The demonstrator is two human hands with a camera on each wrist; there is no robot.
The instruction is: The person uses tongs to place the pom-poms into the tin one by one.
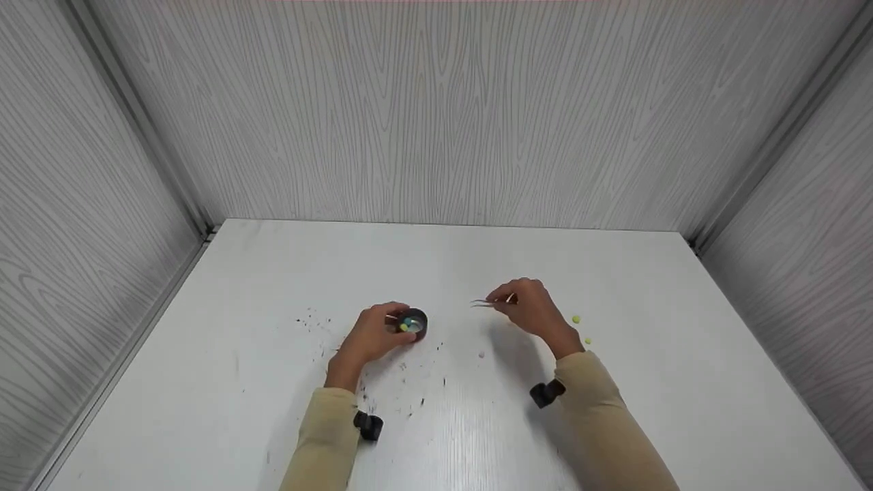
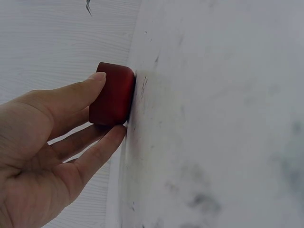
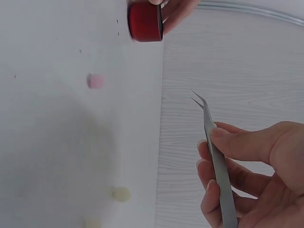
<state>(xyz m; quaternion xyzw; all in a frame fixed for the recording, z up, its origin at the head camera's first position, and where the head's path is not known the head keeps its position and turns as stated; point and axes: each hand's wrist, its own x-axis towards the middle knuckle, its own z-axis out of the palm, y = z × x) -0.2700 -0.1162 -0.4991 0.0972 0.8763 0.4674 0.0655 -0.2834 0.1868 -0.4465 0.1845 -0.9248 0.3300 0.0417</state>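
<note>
My left hand (image 1: 372, 334) holds a small round red container (image 2: 113, 95), thumb on one side and fingers on the other. It stands on the white table with its dark rim (image 1: 425, 326) upward. Inside, a yellow piece (image 1: 404, 327) and a bluish piece (image 1: 408, 320) show in the head view. To the right, my right hand (image 1: 535, 310) pinches a pair of silver tweezers (image 3: 220, 166) above the table. Their bent tips point toward the container and stand slightly apart, with nothing visible between them.
A small pink ball (image 1: 481, 354) lies on the table between the hands. Two yellow-green balls, one farther back (image 1: 576, 319) and one nearer (image 1: 588, 341), lie right of the right wrist. Dark specks mark the tabletop (image 1: 423, 402) around the left hand. Grained panels (image 1: 436, 116) enclose the table.
</note>
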